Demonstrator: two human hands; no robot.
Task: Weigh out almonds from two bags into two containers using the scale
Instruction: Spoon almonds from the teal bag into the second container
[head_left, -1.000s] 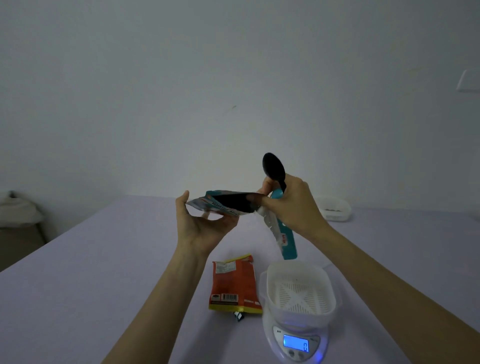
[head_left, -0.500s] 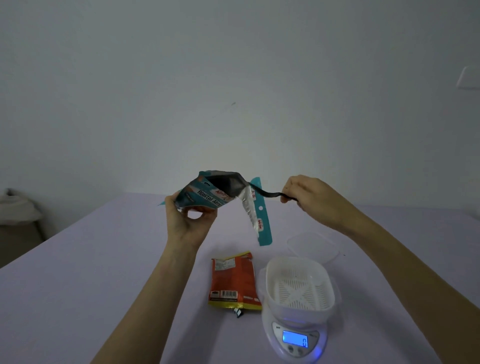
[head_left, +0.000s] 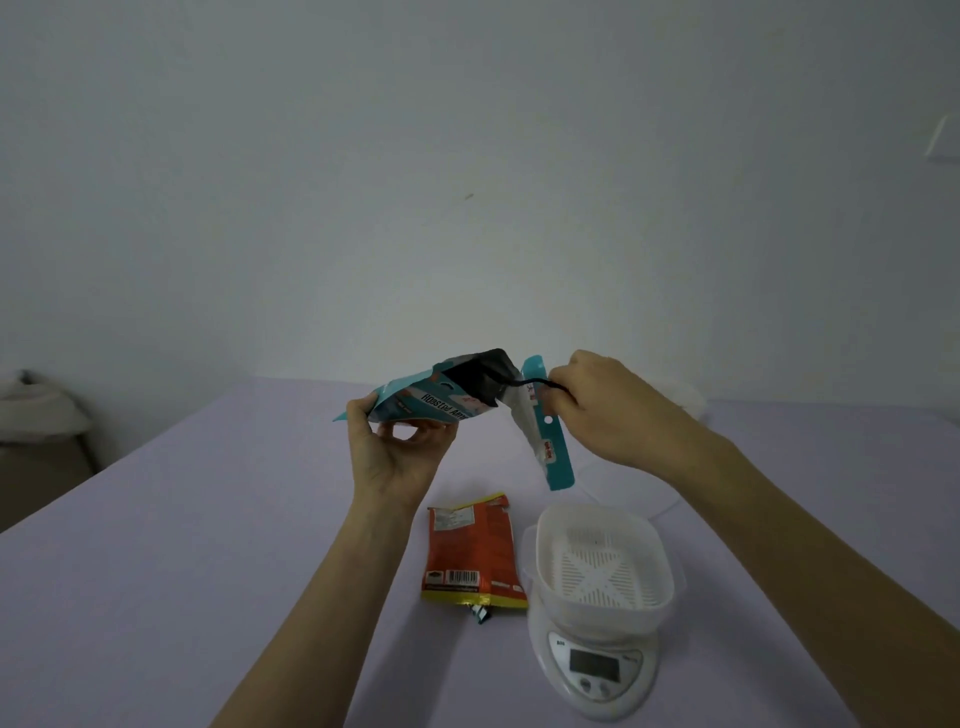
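A person is scooping into a teal almond bag (head_left: 431, 402) above a lavender worktop (head_left: 208, 571), in what looks like the opening stage of the weighing job. The left hand (head_left: 395, 452) is gripping the bag from below, fingers and thumb curled round its lower end. It is tipping the bag on its side so that the dark open mouth is facing right. The right hand (head_left: 597, 410) is pinching the handle of a black spoon (head_left: 535, 383). The spoon's bowl is reaching inside the mouth and is hidden there, so whether it is carrying any almonds cannot be told. The bag's top strip (head_left: 553, 452) is hanging down beside the right hand.

Below, a white container (head_left: 597, 610) with a slotted insert is sitting on the scale (head_left: 592, 670) and is showing no almonds. The scale's display is looking dim, and its reading is too small to make out. An orange bag (head_left: 472, 551) is lying flat on the worktop just left of the scale, with neither hand on it. A second white container (head_left: 683, 400) is peeking out behind the right hand, well apart from the scale, its contents out of sight.

Judging by this, nothing is weighed yet. The first scoop is only now being taken, and the filling of both containers and the orange bag's share are all waiting to be done.
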